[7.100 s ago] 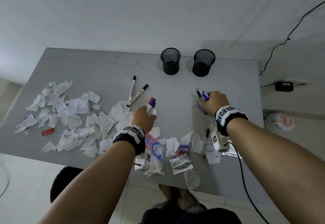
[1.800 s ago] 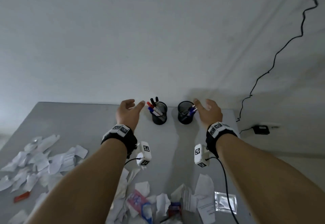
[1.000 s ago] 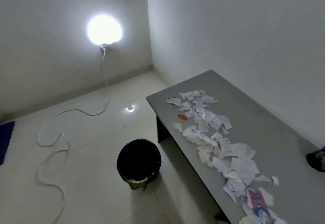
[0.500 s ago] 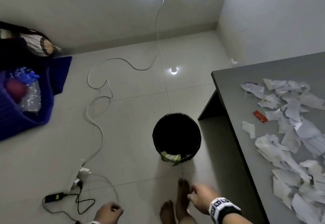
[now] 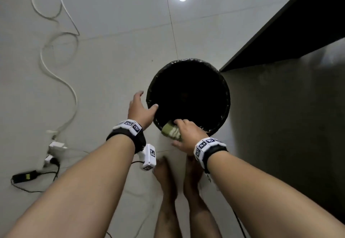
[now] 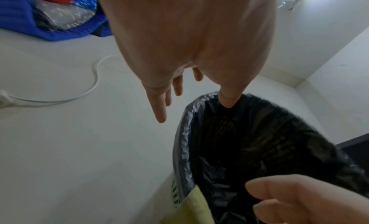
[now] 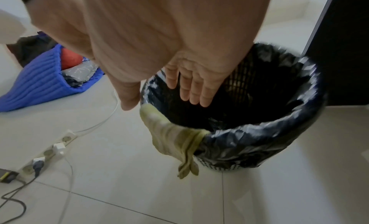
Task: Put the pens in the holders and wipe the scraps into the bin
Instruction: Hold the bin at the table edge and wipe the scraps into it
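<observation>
Scene: a person stands barefoot on a pale tiled floor, bending over a round bin [image 5: 188, 99] beside the dark end of a table [image 5: 291, 24].
Left hand: the left hand [image 5: 139, 109] reaches to the near-left side of the rim, fingers straight and spread, thumb lying over the rim's edge, nothing held.
Right hand: the right hand [image 5: 186, 135] hovers over the near rim with fingers extended and relaxed, gripping nothing; it is just above a yellow-green cloth [image 7: 173, 139].
Cloth: it hangs draped over the rim, part inside, the longer part dangling down the outer wall.
Bin: a perforated plastic basket lined with a black bag [image 7: 259, 139] folded over the rim; the inside looks dark and seems to hold no scraps.
Scraps and pens: neither shows in any view here, so the wiping is probably still to come.
Step in hand: likely taking hold of the bin and the cloth.
Doing it well: pinch rim and liner together so the bag does not slip; lift the cloth free first, or it may drop inside.
Floor hazards: a white cable [image 5: 56, 54] and a power strip [image 7: 49, 151] lie to the left; keep feet clear.
</observation>
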